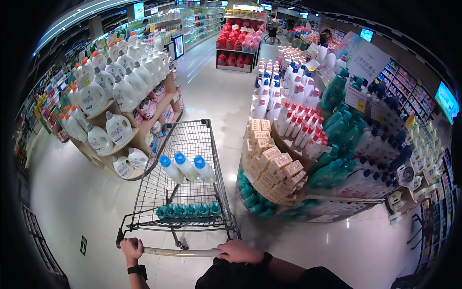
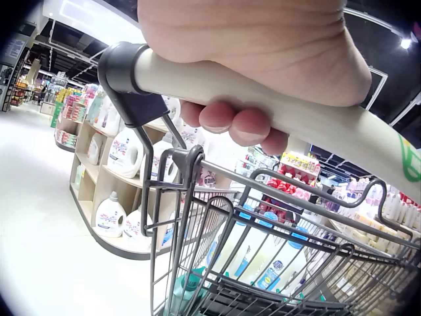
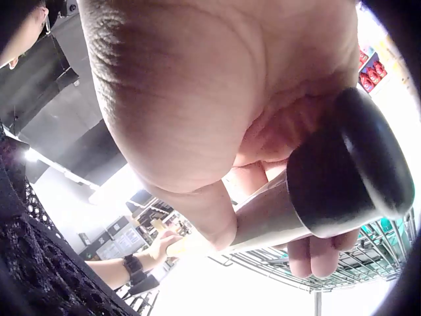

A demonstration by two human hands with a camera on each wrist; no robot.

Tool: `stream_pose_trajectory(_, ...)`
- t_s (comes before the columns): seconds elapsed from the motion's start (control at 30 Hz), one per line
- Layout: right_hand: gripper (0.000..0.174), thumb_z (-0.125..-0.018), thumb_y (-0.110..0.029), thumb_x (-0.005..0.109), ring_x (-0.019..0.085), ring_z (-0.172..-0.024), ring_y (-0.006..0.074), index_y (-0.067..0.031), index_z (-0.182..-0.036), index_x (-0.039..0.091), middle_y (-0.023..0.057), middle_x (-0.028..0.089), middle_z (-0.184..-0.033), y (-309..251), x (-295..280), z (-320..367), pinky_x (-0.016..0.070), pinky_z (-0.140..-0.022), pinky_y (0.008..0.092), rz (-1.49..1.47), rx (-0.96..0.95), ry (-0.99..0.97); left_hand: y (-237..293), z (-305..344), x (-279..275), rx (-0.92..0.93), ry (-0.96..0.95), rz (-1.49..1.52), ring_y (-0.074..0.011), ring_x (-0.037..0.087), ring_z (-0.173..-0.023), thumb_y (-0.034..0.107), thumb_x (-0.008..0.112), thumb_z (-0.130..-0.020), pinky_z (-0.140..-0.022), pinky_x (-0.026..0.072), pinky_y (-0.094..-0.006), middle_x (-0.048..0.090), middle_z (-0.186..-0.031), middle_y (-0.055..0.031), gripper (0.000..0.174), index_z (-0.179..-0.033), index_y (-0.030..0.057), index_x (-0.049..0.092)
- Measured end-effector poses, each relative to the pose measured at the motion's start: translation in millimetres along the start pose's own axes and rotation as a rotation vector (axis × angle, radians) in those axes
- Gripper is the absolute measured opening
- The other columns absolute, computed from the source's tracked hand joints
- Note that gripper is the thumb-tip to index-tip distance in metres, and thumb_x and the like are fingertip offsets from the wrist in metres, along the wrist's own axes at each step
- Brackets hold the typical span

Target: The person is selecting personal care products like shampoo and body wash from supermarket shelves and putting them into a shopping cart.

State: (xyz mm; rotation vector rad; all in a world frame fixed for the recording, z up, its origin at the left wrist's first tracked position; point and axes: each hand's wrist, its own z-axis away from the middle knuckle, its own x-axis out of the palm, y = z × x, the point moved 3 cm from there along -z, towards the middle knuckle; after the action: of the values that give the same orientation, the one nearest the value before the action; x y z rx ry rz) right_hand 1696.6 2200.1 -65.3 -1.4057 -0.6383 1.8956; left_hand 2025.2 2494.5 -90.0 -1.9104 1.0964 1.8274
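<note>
A wire shopping cart stands in front of me in the head view. My left hand grips the left end of its pale handle; in the left wrist view the fingertips curl round the bar from below. At the other end my right hand holds the same bar, beside a black end cap in the right wrist view. Inside the cart, three white bottles with blue caps lean upright, and a row of several teal bottles lies nearer the handle.
To the left, a rounded shelf display carries white detergent jugs. Close on the cart's right is a display with stacked soap packs and green bottles. An aisle floor runs ahead to a stand of red bottles.
</note>
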Motion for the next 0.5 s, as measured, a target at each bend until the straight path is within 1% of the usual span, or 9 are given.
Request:
stream_pose_trajectory(0.2, 0.026, -0.089, -0.031, 0.062, 0.064, -0.072, 0.0374, -0.0065, -0.096, 0.067, 0.0165, 0.065, -0.073, -14.1, -8.4, -34.7, 0.0497, -0.067, 0.0490, -0.013, 0.045, 0.085, -13.8, -50.4, -3.2, 0.066, -0.018, 0.001, -0.0353, 0.047, -0.041, 0.026, 0.060, -0.069, -0.046, 0.0338, -0.0424, 0.047, -0.044, -0.0138, 0.031, -0.048, 0.0047, 0.054)
stream_pose_trajectory(0.27, 0.026, -0.088, -0.031, 0.064, 0.064, -0.072, 0.0375, -0.0060, -0.094, 0.067, 0.0165, 0.065, -0.074, -13.8, -9.6, -45.7, 0.0495, -0.066, 0.0489, -0.026, 0.060, 0.118, -19.8, -66.2, -1.2, 0.119, 0.044, 0.020, -0.0360, 0.047, -0.041, 0.025, 0.058, -0.070, -0.045, 0.0334, -0.0437, 0.047, -0.044, -0.0144, 0.030, -0.048, 0.0042, 0.054)
stream_pose_trajectory(0.3, 0.025, -0.088, -0.030, 0.064, 0.064, -0.071, 0.0374, -0.0057, -0.093, 0.067, 0.0164, 0.065, -0.073, -12.8, -11.9, -51.1, 0.0494, -0.066, 0.0485, -0.036, 0.042, 0.142, -26.1, -73.8, 1.5, 0.142, 0.003, 0.011, -0.0373, 0.049, -0.046, 0.021, 0.056, -0.074, -0.049, 0.0355, -0.0441, 0.051, -0.049, -0.0152, 0.028, -0.052, 0.0041, 0.055)
stream_pose_trajectory(0.33, 0.025, -0.088, -0.030, 0.064, 0.064, -0.071, 0.0374, -0.0057, -0.093, 0.067, 0.0164, 0.065, -0.073, -14.5, -15.3, -55.7, 0.0494, -0.066, 0.0485, -0.049, 0.055, 0.148, -30.2, -80.0, 4.9, 0.155, -0.012, 0.011, -0.0373, 0.049, -0.046, 0.021, 0.056, -0.074, -0.049, 0.0355, -0.0441, 0.051, -0.049, -0.0152, 0.028, -0.052, 0.0041, 0.055)
stream_pose_trajectory(0.4, 0.025, -0.088, -0.030, 0.065, 0.064, -0.071, 0.0372, -0.0052, -0.092, 0.066, 0.0164, 0.065, -0.073, -16.2, -21.5, -64.8, 0.0492, -0.066, 0.0484, -0.029, 0.084, 0.100, -34.0, -92.5, 9.2, 0.205, 0.121, 0.052, -0.0380, 0.048, -0.051, 0.017, 0.053, -0.079, -0.056, 0.0380, -0.0442, 0.052, -0.053, -0.0155, 0.026, -0.055, 0.0046, 0.055)
stream_pose_trajectory(0.43, 0.025, -0.089, -0.030, 0.064, 0.064, -0.070, 0.0371, -0.0053, -0.091, 0.065, 0.0158, 0.064, -0.071, -16.3, -24.2, -68.1, 0.0488, -0.065, 0.0487, -0.033, 0.068, 0.122, -35.0, -97.6, 10.2, 0.133, 0.003, 0.039, -0.0348, 0.051, -0.061, 0.014, 0.049, -0.086, -0.070, 0.0402, -0.0418, 0.055, -0.060, -0.0135, 0.028, -0.060, 0.0055, 0.056)
stream_pose_trajectory(0.47, 0.025, -0.089, -0.030, 0.064, 0.064, -0.070, 0.0371, -0.0053, -0.091, 0.065, 0.0158, 0.064, -0.071, -16.5, -25.9, -72.7, 0.0488, -0.065, 0.0487, -0.038, 0.079, 0.129, -30.9, -103.6, 11.6, 0.144, -0.004, 0.043, -0.0348, 0.051, -0.061, 0.014, 0.049, -0.086, -0.070, 0.0402, -0.0418, 0.055, -0.060, -0.0135, 0.028, -0.060, 0.0055, 0.056)
stream_pose_trajectory(0.5, 0.026, -0.089, -0.031, 0.064, 0.065, -0.070, 0.0374, -0.0049, -0.088, 0.064, 0.0158, 0.065, -0.071, -17.5, -27.7, -78.1, 0.0495, -0.066, 0.0493, -0.029, 0.081, 0.153, -25.3, -109.4, 11.2, 0.156, 0.113, 0.026, -0.0326, 0.051, -0.066, 0.015, 0.047, -0.088, -0.075, 0.0395, -0.0402, 0.056, -0.062, -0.0113, 0.028, -0.063, 0.0058, 0.056)
